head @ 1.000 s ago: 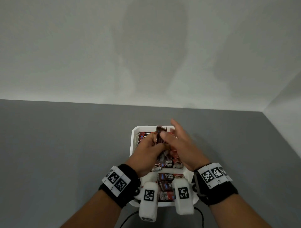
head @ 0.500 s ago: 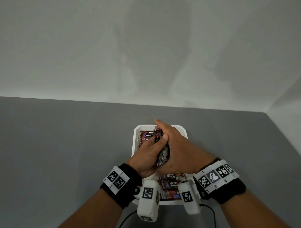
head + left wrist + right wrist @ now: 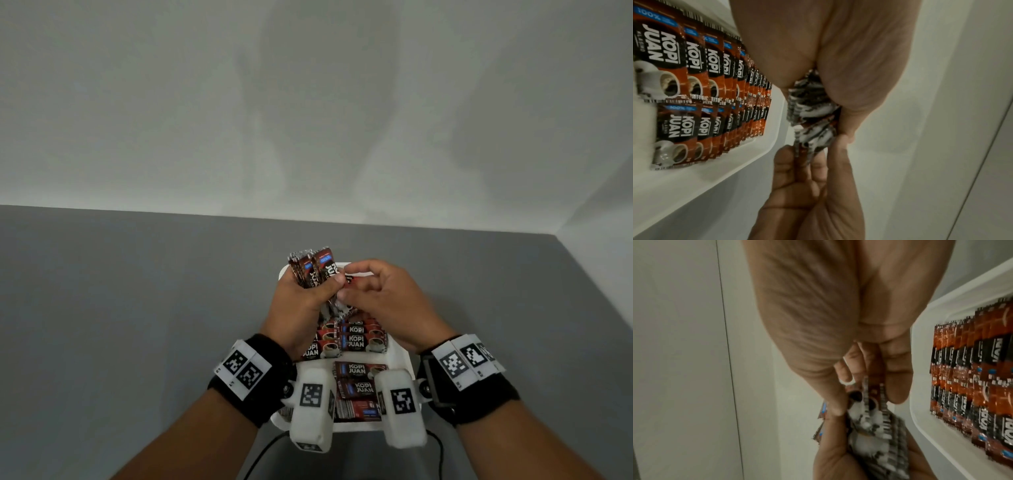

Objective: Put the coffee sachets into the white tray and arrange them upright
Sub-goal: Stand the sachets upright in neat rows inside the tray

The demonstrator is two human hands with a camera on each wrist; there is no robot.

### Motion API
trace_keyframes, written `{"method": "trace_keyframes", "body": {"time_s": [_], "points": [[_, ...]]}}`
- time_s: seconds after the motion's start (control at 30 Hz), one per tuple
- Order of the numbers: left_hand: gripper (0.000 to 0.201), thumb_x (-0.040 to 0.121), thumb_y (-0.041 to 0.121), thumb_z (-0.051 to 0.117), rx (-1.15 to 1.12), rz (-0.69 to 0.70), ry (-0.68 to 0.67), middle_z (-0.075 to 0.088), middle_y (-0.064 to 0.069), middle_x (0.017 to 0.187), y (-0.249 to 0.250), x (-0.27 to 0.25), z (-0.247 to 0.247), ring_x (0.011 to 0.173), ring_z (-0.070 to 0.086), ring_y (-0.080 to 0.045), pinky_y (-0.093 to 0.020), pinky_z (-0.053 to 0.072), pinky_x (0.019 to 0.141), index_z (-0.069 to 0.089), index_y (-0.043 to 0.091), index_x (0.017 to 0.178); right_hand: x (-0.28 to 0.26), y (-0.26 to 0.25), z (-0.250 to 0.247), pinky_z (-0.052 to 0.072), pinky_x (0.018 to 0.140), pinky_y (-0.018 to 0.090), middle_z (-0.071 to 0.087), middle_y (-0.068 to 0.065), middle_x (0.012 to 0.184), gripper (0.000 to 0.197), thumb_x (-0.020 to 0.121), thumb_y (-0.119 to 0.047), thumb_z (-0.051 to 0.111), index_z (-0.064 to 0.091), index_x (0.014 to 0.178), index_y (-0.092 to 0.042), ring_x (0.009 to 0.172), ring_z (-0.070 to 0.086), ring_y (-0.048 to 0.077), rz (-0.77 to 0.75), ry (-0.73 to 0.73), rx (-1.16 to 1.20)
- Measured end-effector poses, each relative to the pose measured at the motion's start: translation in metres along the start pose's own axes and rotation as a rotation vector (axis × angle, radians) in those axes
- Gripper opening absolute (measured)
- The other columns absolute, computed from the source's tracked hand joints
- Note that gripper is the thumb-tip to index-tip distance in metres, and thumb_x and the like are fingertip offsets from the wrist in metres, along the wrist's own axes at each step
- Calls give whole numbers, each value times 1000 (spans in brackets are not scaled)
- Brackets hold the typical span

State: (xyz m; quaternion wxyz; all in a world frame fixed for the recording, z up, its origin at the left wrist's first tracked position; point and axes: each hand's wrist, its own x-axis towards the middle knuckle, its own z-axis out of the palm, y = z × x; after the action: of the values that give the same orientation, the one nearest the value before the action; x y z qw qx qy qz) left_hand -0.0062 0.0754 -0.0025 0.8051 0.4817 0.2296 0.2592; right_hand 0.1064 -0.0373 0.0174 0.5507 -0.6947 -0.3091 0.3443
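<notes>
My left hand grips a bundle of brown and black coffee sachets above the far end of the white tray. The bundle's tops fan out past the fingers. My right hand pinches the lower ends of the same bundle between thumb and fingers. In the left wrist view, the right hand's fingertips close on the bundle's striped end. The right wrist view shows the pinch from above. Two rows of sachets stand packed in the tray.
The tray sits on a grey table close to my body, with a pale wall behind and a side wall to the right. A black cable runs under the tray's near edge.
The bundle has come up out of the tray in my left hand and its tops have fanned out. My right hand has slid off its top to pinch its lower end.
</notes>
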Motion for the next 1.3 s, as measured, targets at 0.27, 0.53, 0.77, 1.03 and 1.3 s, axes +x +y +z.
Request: {"method": "trace_keyframes", "body": {"time_s": [0.27, 0.53, 0.77, 1.03, 1.3], "points": [[44, 80, -3, 79, 106, -101, 68, 69, -33, 107, -9, 0, -18, 95, 68, -55, -67, 56, 83, 53, -7, 116, 3, 10, -15, 57, 70, 21, 75, -1, 78, 23, 81, -3, 81, 74, 95, -20, 69, 70, 6, -33, -11, -245], [33, 87, -1, 74, 141, -105, 29, 72, -27, 111, -20, -8, -30, 100, 70, -49, -69, 53, 88, 66, 1, 118, 6, 21, -13, 59, 80, 44, 76, 1, 84, 17, 78, -21, 86, 75, 90, -25, 70, 69, 10, 26, -97, -339], [31, 101, 7, 53, -94, -169, -41, 66, -30, 124, -18, -13, -15, 114, 65, -47, -57, 55, 95, 57, -6, 129, 4, 21, -3, 60, 71, 38, 79, 2, 88, 11, 90, -11, 74, 78, 97, -18, 79, 76, 22, -25, -88, -215], [21, 97, 20, 65, 33, -127, 49, 58, -11, 68, -8, -3, -18, 57, 60, -22, -30, 54, 53, 59, 1, 89, 9, 24, -7, 55, 74, 46, 71, 14, 84, 24, 101, -26, 58, 71, 86, -13, 77, 64, 26, 25, 8, -182], [25, 81, 4, 80, 378, -36, 51, 66, -10, 79, -9, 3, -32, 70, 66, -25, -38, 56, 65, 60, -1, 96, 10, 18, -13, 45, 61, 19, 67, -10, 66, 11, 91, -21, 75, 72, 81, -27, 57, 57, 0, -34, -89, -499]]}}
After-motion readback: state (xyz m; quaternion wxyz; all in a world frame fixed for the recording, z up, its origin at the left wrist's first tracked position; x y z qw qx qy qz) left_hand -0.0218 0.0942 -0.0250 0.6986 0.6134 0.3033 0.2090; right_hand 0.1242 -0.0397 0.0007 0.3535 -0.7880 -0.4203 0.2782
